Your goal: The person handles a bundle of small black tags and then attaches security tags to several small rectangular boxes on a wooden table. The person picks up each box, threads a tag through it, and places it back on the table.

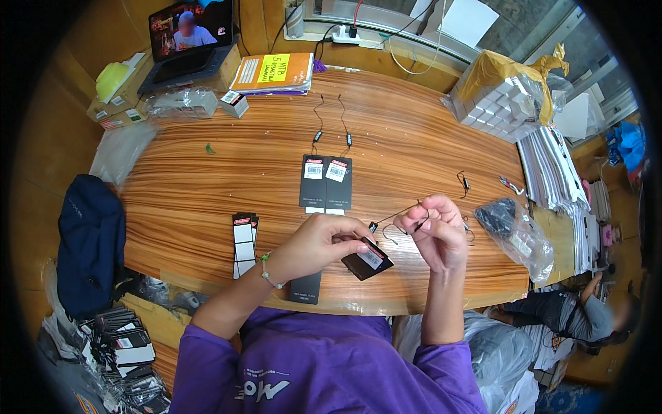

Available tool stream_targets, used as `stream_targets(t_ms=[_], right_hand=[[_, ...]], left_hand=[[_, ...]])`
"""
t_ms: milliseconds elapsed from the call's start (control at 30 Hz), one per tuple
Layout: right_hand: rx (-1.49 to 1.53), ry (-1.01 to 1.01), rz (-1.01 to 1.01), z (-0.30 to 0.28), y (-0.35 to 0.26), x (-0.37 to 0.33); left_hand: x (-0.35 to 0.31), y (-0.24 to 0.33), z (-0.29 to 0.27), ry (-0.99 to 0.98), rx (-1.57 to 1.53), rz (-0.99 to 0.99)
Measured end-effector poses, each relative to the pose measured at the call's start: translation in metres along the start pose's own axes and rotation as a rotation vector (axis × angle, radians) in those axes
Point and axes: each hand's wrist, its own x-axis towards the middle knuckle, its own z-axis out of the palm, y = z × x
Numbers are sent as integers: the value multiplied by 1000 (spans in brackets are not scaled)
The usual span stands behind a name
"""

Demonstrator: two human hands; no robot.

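Observation:
My left hand is closed on a black hang tag with a white barcode sticker, held tilted over the table's front edge. Up and to the right, my right hand pinches a thin black tag string, its fingertips pressed together. A small black toggle on the string sits near the tag. Two finished-looking black tags lie side by side beyond my hands, their strings stretched away from me. Partly under my left forearm is another dark tag. Further left rests a small stack of black-and-white label strips.
Loose strings and small snips lie at the right, near a plastic bag with black contents. Small white boxes and paper stacks stand far right. A laptop and notebooks are far left. Another person is lower right.

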Motion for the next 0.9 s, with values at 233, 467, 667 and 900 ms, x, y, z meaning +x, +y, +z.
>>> stream_targets(t_ms=[233,467,667,900], right_hand=[[-684,337,-247,8,6,8],[-407,318,-333,12,17,18],[-745,385,-91,26,32,11],[-1112,329,-120,37,49,12]], left_hand=[[0,-1,-6,25,-98,-2],[-2,2,-15,345,162,140],[-1,4,-17,524,146,184],[0,3,-18,563,110,227]])
